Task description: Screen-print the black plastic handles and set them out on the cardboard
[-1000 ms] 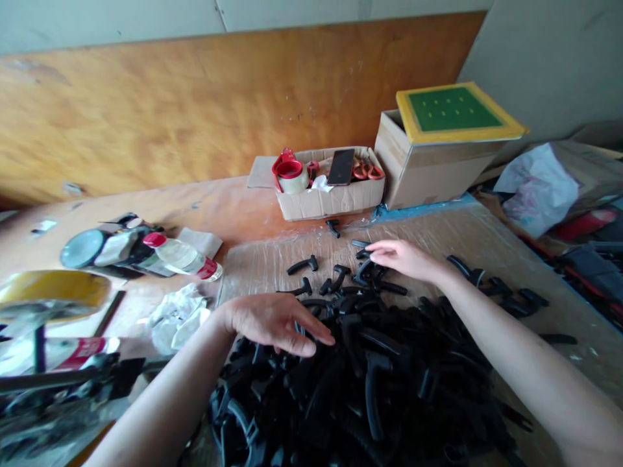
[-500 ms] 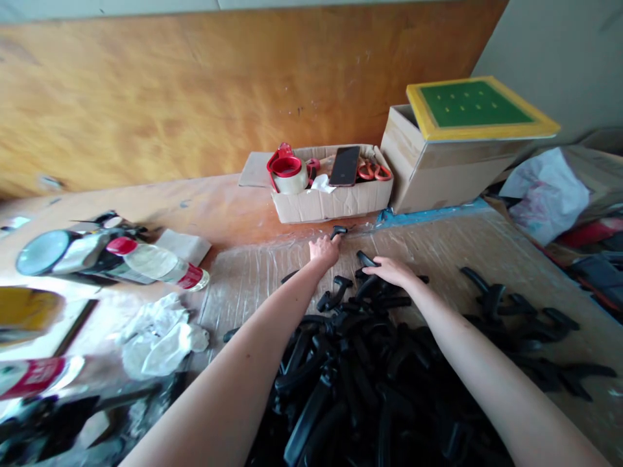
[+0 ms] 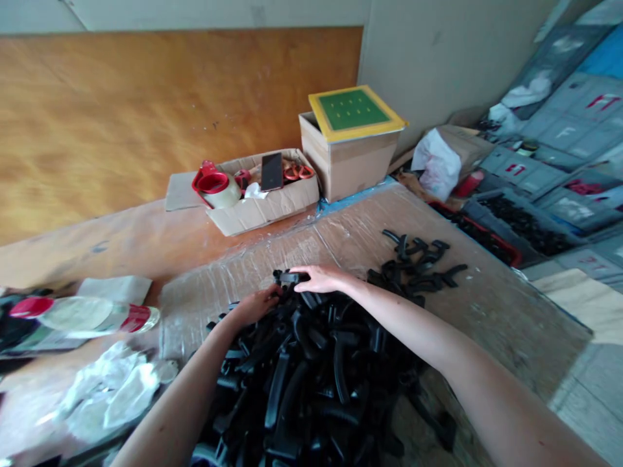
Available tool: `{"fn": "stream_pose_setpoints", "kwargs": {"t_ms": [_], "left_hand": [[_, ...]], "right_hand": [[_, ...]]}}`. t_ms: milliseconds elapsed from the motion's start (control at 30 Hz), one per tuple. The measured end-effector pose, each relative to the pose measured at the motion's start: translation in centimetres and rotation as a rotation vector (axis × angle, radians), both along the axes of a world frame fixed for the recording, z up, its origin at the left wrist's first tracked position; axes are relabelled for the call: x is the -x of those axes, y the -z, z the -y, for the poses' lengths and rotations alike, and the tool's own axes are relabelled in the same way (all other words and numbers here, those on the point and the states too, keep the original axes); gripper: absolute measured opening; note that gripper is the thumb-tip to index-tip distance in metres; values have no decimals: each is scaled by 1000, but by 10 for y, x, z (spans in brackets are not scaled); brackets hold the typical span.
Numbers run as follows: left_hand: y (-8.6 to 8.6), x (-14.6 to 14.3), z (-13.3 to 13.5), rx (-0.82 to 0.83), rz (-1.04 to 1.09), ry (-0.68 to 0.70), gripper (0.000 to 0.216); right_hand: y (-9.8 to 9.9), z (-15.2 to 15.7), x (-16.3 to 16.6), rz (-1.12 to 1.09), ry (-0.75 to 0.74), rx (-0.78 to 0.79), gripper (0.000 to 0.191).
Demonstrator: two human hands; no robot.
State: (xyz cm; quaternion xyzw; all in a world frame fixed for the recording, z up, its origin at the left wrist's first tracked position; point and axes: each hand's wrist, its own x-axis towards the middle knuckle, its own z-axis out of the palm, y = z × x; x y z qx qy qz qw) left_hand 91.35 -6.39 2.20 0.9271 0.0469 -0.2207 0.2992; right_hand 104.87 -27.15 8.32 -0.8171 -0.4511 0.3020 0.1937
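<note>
A large heap of black curved plastic parts [image 3: 292, 383], shaped like small handles or levers, lies in front of me. At its far edge my right hand [image 3: 324, 279] has its thumb and fingers around one black plastic part [image 3: 288, 277]. Just left of it, my left hand [image 3: 256, 306] rests at the heap's edge with fingers curled in. Its fingertips touch dark parts, and what they pinch is hidden. A smaller group of the same parts [image 3: 423, 259] lies to the right.
Behind the heap stands a low carton [image 3: 263, 211] with tape, a phone and scissors. Beside it is a taller box [image 3: 350, 162] under a green-yellow board [image 3: 357, 110]. A bottle [image 3: 87, 316] and crumpled plastic [image 3: 111, 389] lie left. Grey crates [image 3: 559, 123] stand at right.
My view has turned to the right. Both hands have drawn back toward the heap; the left one has left the stray part it touched near the carton, where none shows now.
</note>
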Motion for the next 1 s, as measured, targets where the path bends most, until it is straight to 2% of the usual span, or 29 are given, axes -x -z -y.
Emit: {"fn": "stream_pose_setpoints", "kwargs": {"t_ms": [133, 233, 300, 367, 400, 433, 500, 567, 600, 633, 700, 767, 867, 1000], "left_hand": [[-31, 40, 18, 88, 92, 81, 60], [-58, 72, 35, 78, 129, 42, 51], [-76, 89, 44, 50, 103, 43, 43], [-92, 101, 51, 68, 66, 97, 39], [-99, 105, 52, 92, 43, 132, 37], [-105, 109, 52, 113, 19, 157, 36], [-112, 114, 47, 92, -5, 156, 36], [-114, 113, 37, -28, 15, 76, 38], [-113, 109, 32, -98, 39, 25, 38], [-112, 103, 28, -155, 73, -22, 38], [-108, 85, 25, -204, 144, -72, 38], [-104, 59, 30, -179, 204, -62, 39], [-94, 15, 50, -87, 252, 4, 40], [-71, -31, 81, 74, 212, 70, 48]], "right_hand": [[-44, 30, 82, 177, -133, -64, 51], [-76, 66, 123, 112, -279, -145, 46], [-89, 94, 122, -15, -393, -236, 39], [-90, 123, 96, -113, -369, -327, 34], [-85, 139, 74, -134, -277, -353, 35], [-77, 156, 47, -116, -105, -347, 38], [-52, 190, -12, 36, 386, -266, 44], [-22, 225, -70, 182, 822, -59, 54], [-8, 241, -94, 225, 980, 70, 61], [5, 255, -115, 242, 1073, 156, 67], [27, 271, -144, 235, 1153, 249, 76], [44, 272, -161, 194, 1143, 282, 82], [57, 250, -169, 138, 1089, 341, 83], [62, 212, -158, 159, 931, 410, 71]]}}
